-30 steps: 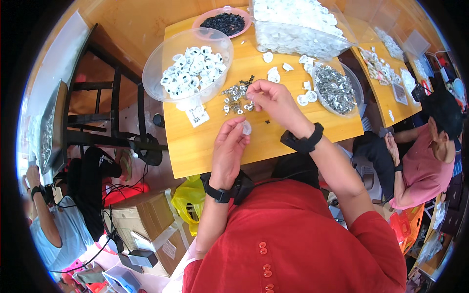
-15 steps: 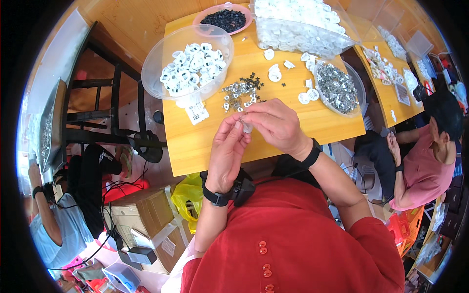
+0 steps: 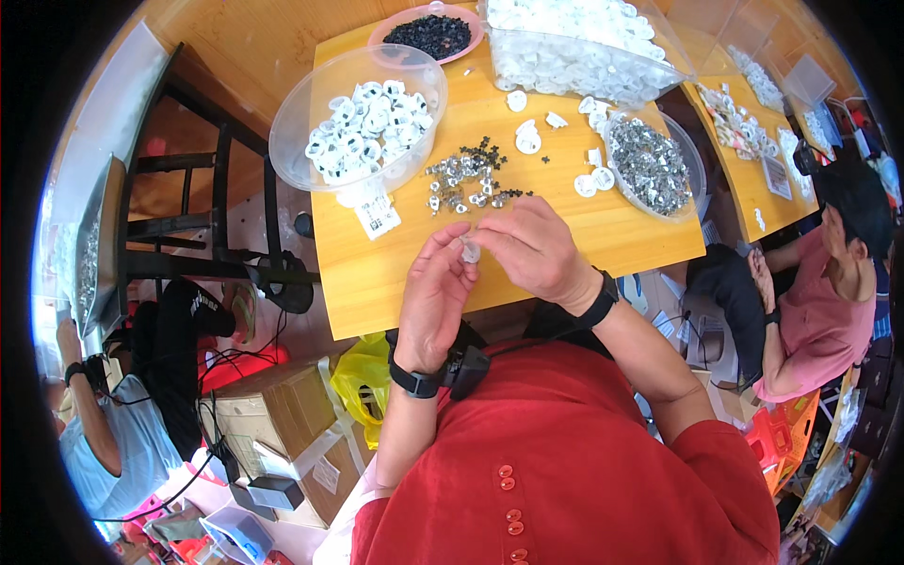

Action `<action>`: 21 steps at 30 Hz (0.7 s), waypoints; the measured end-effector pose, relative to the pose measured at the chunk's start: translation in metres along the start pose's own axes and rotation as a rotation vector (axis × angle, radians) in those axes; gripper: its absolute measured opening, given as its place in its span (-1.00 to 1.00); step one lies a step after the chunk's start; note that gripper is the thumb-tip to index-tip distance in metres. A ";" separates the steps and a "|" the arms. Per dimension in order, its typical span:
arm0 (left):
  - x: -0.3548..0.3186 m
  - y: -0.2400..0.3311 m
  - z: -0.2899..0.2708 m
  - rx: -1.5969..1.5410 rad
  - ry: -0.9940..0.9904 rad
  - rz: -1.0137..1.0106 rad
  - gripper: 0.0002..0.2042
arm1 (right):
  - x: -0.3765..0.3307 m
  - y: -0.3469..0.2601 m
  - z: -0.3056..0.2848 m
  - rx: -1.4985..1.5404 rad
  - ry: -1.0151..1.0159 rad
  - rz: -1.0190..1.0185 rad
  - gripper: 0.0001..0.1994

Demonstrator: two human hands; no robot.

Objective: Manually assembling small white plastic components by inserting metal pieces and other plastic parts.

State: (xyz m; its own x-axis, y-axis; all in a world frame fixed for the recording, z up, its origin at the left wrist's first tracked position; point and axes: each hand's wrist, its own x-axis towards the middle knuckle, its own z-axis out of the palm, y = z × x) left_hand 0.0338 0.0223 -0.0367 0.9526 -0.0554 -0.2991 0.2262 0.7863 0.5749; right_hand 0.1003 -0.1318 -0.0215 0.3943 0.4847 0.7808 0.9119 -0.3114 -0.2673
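Since the frame half a second back, both hands have drawn a little nearer the desk's (image 3: 584, 235) front edge, and the small white plastic piece (image 3: 469, 250) has stayed pinched between them. The left hand (image 3: 435, 299) sits at mid-frame, fingers curled, its grip pinching the piece from the left. The right hand (image 3: 527, 247) meets it from the right, fingertips pressed together on the same piece, just above the desk's near edge. Black wrist straps ring both forearms. Just beyond the hands, a loose scatter of small metal parts (image 3: 466, 177) lies on the wood. Left of it, toward the upper left, stands a clear bowl of white pieces (image 3: 363, 121). To the upper right sits a clear bowl of metal parts (image 3: 650, 168). Farthest off, at the top edge, are a pink bowl of black bits (image 3: 428, 33) and a clear bag of white pieces (image 3: 574, 47).
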 end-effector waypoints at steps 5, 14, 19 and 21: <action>-0.001 -0.001 0.000 0.037 -0.015 0.014 -0.77 | 0.002 -0.003 0.001 0.008 -0.029 0.070 -0.86; -0.006 0.011 -0.019 0.086 0.140 0.066 -0.77 | -0.019 0.015 -0.031 0.145 -0.023 0.847 -0.92; -0.002 0.006 -0.014 0.162 0.145 0.056 -0.80 | -0.047 -0.009 -0.051 0.121 -0.232 0.893 -0.90; -0.002 0.003 -0.014 0.211 0.157 0.060 -0.81 | -0.056 -0.018 -0.054 0.142 -0.250 0.967 -0.88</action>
State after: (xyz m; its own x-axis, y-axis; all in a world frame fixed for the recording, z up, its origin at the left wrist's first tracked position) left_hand 0.0303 0.0333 -0.0449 0.9261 0.0963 -0.3649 0.2238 0.6384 0.7364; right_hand 0.0553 -0.1976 -0.0295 0.9696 0.2381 0.0569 0.1867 -0.5690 -0.8009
